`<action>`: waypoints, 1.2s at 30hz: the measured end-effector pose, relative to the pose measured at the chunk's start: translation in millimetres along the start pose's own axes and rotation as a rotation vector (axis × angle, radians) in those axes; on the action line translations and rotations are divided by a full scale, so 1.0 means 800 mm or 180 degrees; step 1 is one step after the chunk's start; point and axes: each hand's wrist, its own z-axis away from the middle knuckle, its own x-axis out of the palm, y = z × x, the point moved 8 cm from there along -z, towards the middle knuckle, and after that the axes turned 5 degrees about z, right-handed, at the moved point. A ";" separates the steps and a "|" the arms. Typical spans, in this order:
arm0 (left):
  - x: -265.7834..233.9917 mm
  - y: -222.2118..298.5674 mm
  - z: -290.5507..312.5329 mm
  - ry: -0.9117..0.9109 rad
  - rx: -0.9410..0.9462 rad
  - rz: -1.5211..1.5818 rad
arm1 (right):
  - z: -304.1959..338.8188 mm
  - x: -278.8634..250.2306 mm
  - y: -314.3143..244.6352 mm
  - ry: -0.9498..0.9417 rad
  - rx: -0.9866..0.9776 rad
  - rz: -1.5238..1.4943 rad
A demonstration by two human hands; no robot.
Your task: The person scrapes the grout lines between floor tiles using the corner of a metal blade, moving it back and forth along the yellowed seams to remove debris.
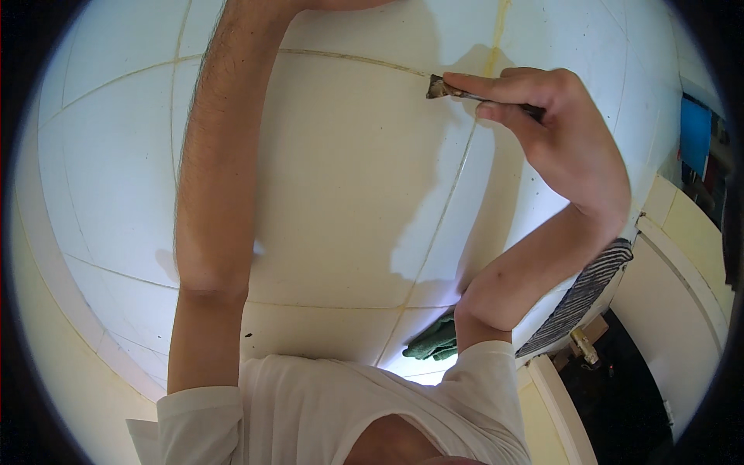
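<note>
My right hand (546,105) is closed around a small scraper (439,87) with a short, flared, dirty-looking blade. Its index finger lies stretched along the tool, and the thumb presses from below. The blade sits at a brownish grout line (349,56) between large white tiles (341,178); whether it touches cannot be told. At the upper edge, only a strip of my left hand (349,3) shows beyond the extended forearm, and its fingers are out of sight. My hands and arms cast shadows on the tiles.
A dark green cloth (434,339) lies by my right elbow. Farther right are a striped grey cloth (581,298), a brass fitting (584,347) by a dark opening, and a blue item (695,133). A pale raised border (58,256) curves along the left.
</note>
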 end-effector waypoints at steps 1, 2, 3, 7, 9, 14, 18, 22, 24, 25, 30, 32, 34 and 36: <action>0.000 0.003 0.002 0.0030 0.0012 -0.0029 | -0.003 0.004 0.005 -0.0004 -0.0059 -0.0030; 0.001 0.004 0.004 0.0036 0.0005 -0.0050 | -0.009 0.011 0.016 -0.0008 -0.0118 -0.0061; -0.001 0.005 0.005 0.0051 0.0011 -0.0068 | -0.013 0.013 0.016 0.0000 -0.0164 -0.0086; -0.001 0.005 0.003 0.0061 -0.0022 -0.0098 | 0.003 -0.003 -0.001 0.0159 -0.0421 0.0000; 0.000 0.007 0.002 0.0061 -0.0015 -0.0113 | -0.006 0.005 0.005 0.0118 -0.0435 0.0128; -0.002 0.003 0.005 0.0024 -0.0009 -0.0085 | -0.011 0.009 -0.003 0.0121 -0.0347 -0.0045; -0.003 0.001 0.001 -0.0019 0.0012 0.0083 | -0.011 0.009 0.008 0.0118 -0.0259 -0.0283; -0.002 0.005 0.003 0.0034 -0.0004 -0.0044 | 0.001 -0.001 -0.002 0.0170 -0.0418 -0.0144; -0.001 0.005 0.003 0.0023 -0.0013 -0.0067 | -0.001 0.001 0.001 0.0113 -0.0243 0.0088; -0.001 0.005 0.002 0.0015 -0.0017 -0.0091 | -0.002 0.003 0.004 0.0081 -0.0154 0.0205; -0.002 0.006 0.003 0.0016 -0.0036 -0.0132 | 0.000 -0.001 0.002 0.0095 -0.0165 0.0127; -0.003 0.005 0.004 -0.0011 -0.0041 -0.0115 | 0.004 -0.002 -0.005 0.0077 -0.0096 0.0066; -0.002 0.003 -0.001 -0.0041 -0.0026 -0.0054 | -0.007 0.007 0.000 0.0063 -0.0145 -0.0026; -0.002 0.003 -0.001 -0.0028 -0.0024 -0.0058 | -0.006 0.007 0.000 0.0035 -0.0140 -0.0052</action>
